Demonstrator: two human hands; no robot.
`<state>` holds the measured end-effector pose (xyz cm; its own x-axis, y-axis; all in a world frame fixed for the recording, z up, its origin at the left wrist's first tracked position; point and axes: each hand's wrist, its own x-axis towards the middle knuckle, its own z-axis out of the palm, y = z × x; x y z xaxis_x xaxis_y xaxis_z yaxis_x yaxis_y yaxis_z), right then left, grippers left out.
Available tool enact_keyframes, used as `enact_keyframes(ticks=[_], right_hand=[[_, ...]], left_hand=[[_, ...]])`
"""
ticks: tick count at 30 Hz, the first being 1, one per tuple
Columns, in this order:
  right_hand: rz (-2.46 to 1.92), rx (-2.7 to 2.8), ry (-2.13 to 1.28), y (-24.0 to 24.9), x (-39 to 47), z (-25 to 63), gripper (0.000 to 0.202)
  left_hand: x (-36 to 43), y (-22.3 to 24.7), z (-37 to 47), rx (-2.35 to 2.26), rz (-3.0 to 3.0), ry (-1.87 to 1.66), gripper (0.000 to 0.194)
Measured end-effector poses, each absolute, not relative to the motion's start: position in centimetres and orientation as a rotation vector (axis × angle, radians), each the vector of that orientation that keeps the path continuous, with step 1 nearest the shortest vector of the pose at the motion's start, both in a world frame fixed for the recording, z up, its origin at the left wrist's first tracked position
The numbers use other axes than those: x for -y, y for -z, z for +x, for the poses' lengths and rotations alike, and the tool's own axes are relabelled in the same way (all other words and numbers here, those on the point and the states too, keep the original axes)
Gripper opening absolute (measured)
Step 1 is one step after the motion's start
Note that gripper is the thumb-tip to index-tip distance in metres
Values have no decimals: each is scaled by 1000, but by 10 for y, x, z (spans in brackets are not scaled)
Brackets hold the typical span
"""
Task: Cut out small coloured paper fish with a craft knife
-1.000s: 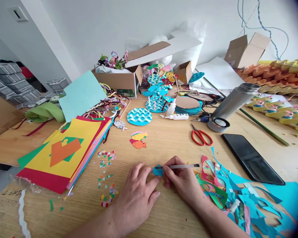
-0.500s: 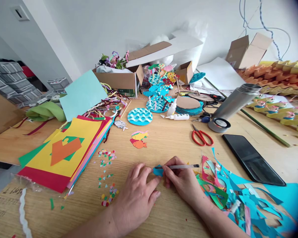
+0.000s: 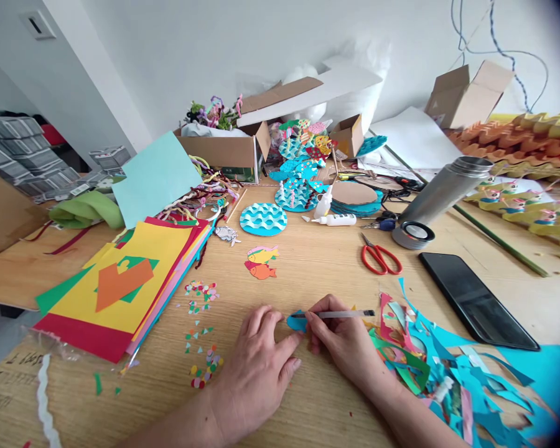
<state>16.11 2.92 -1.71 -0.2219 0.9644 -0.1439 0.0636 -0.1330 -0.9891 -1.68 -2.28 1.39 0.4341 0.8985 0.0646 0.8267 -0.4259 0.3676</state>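
Note:
My right hand [image 3: 338, 330] is closed around a grey pen [image 3: 345, 313], whose tip rests at a small blue paper piece [image 3: 296, 322]. Part of that piece is hidden behind the fingers. Flat on the table, fingers apart, my left hand [image 3: 261, 361] lies just left of the blue piece, its fingertips near the edge. Farther back are paper fish: a yellow one [image 3: 264, 254] above an orange one [image 3: 264, 272]. Behind them sits a round disc with wavy blue strips [image 3: 263, 219].
Red scissors [image 3: 381, 258], a black phone [image 3: 478, 302] and blue paper scraps [image 3: 466, 379] lie to the right. A steel flask [image 3: 443, 193] stands behind. Coloured sheets [image 3: 168, 242] are stacked at the left, with small confetti dots [image 3: 208, 367] beside my left hand. Glue bottles [image 3: 338, 219] lie farther back.
The fingers of my left hand have shifted slightly, showing a little more of the blue piece. My right hand and the pen look almost unchanged.

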Motion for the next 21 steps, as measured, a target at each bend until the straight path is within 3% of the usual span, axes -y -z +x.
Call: enact_keyframes(ticks=[21], right_hand=[[-1234,1351,-1466,17,-29,162,36]], left_hand=[[19,-17,-16,-1439,2419,-365,26]])
